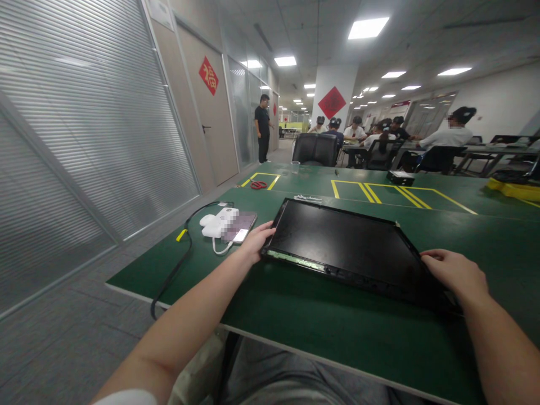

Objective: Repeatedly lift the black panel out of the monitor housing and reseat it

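A flat black screen panel [341,239] spans the space between my hands over the green table [270,306]. A thin dark frame runs round it, and a pale green strip shows along its near left edge. My left hand [258,241] grips its left side, thumb on top and the other fingers partly hidden beneath. At the opposite side my right hand [458,275] has its fingers closed on the frame's edge. Whether the panel's near edge touches the table, I cannot tell.
Left of the panel lie a phone [243,226], a white device [220,223] with a cable, and a black cord [185,261] running off the edge. Red-handled scissors [258,184], a black box [400,178] and a yellow item [512,190] lie farther back. Several people sit beyond; one person stands.
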Available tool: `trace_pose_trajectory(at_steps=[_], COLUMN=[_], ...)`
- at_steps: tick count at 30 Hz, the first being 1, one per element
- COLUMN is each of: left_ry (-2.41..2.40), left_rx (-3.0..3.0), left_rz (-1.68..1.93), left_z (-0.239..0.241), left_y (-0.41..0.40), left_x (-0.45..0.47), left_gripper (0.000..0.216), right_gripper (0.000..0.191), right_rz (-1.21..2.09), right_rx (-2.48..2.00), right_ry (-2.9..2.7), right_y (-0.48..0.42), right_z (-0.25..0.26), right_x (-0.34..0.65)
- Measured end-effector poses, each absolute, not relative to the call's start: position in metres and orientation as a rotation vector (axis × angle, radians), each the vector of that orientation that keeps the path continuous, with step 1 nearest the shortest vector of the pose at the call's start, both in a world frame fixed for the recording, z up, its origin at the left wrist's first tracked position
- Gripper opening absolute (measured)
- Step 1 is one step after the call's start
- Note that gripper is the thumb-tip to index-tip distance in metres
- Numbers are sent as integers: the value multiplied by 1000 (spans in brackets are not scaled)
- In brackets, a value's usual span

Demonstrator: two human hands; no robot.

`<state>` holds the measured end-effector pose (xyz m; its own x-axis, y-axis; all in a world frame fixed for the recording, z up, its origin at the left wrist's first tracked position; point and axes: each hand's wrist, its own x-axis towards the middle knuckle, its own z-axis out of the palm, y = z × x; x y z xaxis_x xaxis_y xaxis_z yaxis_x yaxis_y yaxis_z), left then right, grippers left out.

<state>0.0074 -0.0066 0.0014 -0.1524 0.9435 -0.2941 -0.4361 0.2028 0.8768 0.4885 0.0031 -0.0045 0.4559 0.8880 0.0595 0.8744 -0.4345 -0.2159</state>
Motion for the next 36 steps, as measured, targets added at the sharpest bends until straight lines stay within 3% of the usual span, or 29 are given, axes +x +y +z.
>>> trace_pose_trajectory(at_steps=[17,25,36], left_ry=[1069,1117,1136], left_rx=[552,663,760], left_rz=[1369,1266,1220], left_z=[8,8,5], left_y=[-10,-14,-11], left_x=[14,8,10], left_gripper=[42,95,57], right_gripper=[46,42,44], right_rz=[117,108,171], right_rx=[-2515,-2461,-2468], right_ry=[-1507,-1504,-1540], right_y=[-3,0,-1], right_z=[4,-5,-4], right_x=[478,486,480])
